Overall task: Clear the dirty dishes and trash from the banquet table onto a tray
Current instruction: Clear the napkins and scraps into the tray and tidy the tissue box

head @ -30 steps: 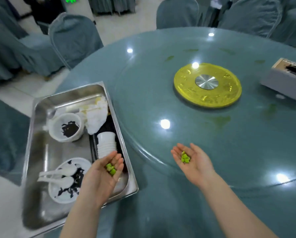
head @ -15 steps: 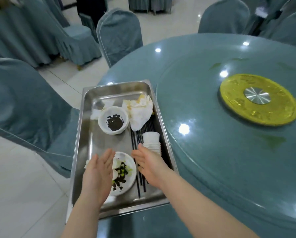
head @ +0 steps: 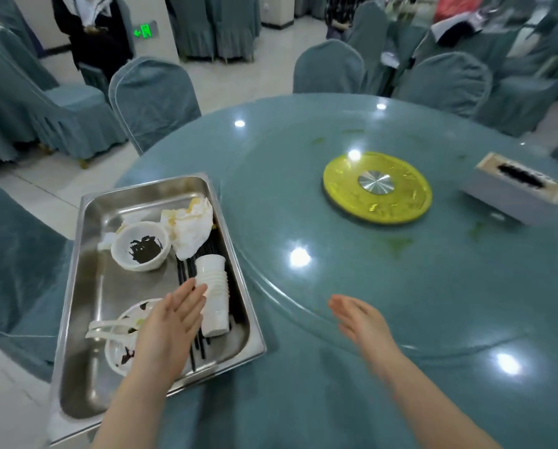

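Green exit sign (head: 145,30) shows an arrow; characters unreadable

2 bare forearms reach forward. The left hand (head: 170,322) is flat, fingers together and extended, holding nothing. The right hand (head: 358,322) is likewise spread flat, empty and slightly blurred.
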`<state>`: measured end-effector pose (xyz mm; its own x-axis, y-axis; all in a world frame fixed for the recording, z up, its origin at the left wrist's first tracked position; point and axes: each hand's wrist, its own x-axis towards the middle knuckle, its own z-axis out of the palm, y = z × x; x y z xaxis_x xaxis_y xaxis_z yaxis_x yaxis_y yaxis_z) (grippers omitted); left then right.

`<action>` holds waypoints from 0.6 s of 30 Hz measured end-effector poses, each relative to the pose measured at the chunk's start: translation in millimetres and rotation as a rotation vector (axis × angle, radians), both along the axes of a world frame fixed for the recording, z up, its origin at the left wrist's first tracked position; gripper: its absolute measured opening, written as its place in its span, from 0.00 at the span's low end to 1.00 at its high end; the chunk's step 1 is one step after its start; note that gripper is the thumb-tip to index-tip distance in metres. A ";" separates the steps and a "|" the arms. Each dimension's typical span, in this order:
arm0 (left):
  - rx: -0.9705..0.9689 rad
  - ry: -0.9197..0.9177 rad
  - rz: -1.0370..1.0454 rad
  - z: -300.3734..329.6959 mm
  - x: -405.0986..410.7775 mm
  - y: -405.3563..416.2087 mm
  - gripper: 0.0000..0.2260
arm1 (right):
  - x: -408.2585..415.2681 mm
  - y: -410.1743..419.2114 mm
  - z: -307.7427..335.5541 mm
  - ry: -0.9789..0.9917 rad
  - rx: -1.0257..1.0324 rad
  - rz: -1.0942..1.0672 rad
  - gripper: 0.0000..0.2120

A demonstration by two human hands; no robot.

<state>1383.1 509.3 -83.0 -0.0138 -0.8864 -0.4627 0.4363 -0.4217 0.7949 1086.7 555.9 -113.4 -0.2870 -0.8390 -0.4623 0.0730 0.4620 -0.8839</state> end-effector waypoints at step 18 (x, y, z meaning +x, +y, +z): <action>-0.054 -0.140 -0.183 32.8 -96.7 28.9 0.15 | -202.4 120.6 -40.9 1.242 0.554 0.490 0.40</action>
